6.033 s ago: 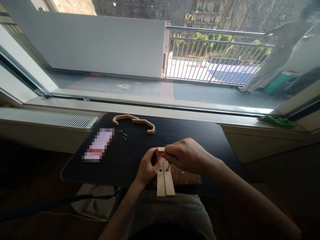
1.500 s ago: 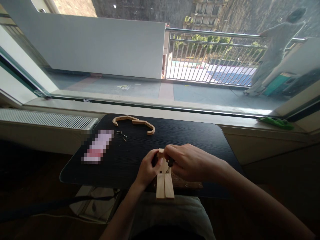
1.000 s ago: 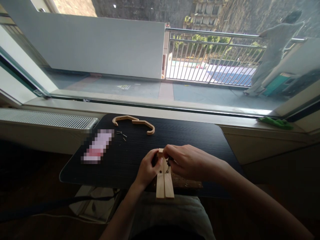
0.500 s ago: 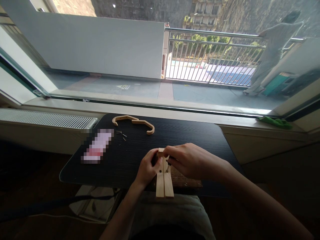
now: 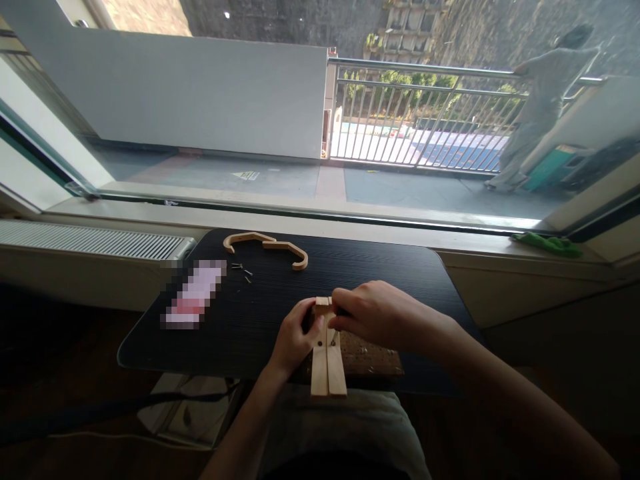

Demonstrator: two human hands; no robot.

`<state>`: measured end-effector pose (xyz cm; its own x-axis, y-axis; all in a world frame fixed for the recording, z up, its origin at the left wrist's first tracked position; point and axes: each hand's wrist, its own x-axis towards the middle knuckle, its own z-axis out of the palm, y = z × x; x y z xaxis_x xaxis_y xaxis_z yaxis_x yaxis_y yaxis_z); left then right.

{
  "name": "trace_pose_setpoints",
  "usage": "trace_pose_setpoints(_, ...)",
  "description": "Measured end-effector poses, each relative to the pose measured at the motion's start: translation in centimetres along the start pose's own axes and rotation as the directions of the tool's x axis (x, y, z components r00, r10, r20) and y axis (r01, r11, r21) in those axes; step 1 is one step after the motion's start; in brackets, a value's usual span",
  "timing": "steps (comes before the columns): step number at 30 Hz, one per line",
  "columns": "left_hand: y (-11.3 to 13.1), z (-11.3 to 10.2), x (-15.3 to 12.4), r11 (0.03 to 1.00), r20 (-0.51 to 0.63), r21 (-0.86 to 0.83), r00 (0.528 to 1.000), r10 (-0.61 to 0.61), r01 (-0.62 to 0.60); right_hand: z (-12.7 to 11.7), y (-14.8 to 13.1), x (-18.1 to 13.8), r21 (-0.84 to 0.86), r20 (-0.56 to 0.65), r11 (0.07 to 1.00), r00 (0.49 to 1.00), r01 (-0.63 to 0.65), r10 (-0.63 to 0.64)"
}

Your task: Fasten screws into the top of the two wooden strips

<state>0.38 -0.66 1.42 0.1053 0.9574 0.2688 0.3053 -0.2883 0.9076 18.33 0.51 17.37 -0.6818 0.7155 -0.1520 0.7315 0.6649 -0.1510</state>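
Note:
My left hand [image 5: 299, 333] is closed around the far part of a pale wooden piece [image 5: 329, 373], which has a groove along its length and two dark holes or screw heads. My right hand [image 5: 373, 313] grips a small screwdriver [image 5: 336, 337] with its thin shaft slanting down to the right-hand hole. Most of its handle is hidden in my fingers. Beneath the wooden piece lies a brown, scuffed board [image 5: 373, 358] near the table's front edge. The near end of the pale wood sticks out over that edge.
Two curved wooden hooks [image 5: 287, 247] lie at the back of the black table [image 5: 380, 267]. Several screws [image 5: 243, 269] sit beside a blurred pinkish item [image 5: 197, 293]. A green cloth [image 5: 547, 244] rests on the windowsill. Beyond the glass, a person [image 5: 540, 100] leans on a railing.
My right hand has turned slightly around the screwdriver, and less of its shaft shows. My left hand and the wooden piece stay nearly in place.

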Motion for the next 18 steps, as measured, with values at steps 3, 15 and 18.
trace_pose_setpoints(3,-0.08,0.01,0.0,1.0,0.0,-0.001,1.0,-0.002,0.002,0.02,-0.06,0.0,-0.041,-0.014,0.999,1.0,-0.014,0.014)
trace_pose_setpoints(15,-0.27,0.1,-0.05,1.0,-0.015,-0.002,1.0,0.016,-0.016,-0.64,-0.37,0.37,-0.104,0.014,0.992,0.997,-0.07,0.072)
trace_pose_setpoints(18,-0.24,0.05,-0.06,1.0,-0.007,0.004,1.0,0.002,-0.002,-0.74,-0.45,0.48,-0.107,0.023,0.993,0.998,-0.053,0.056)
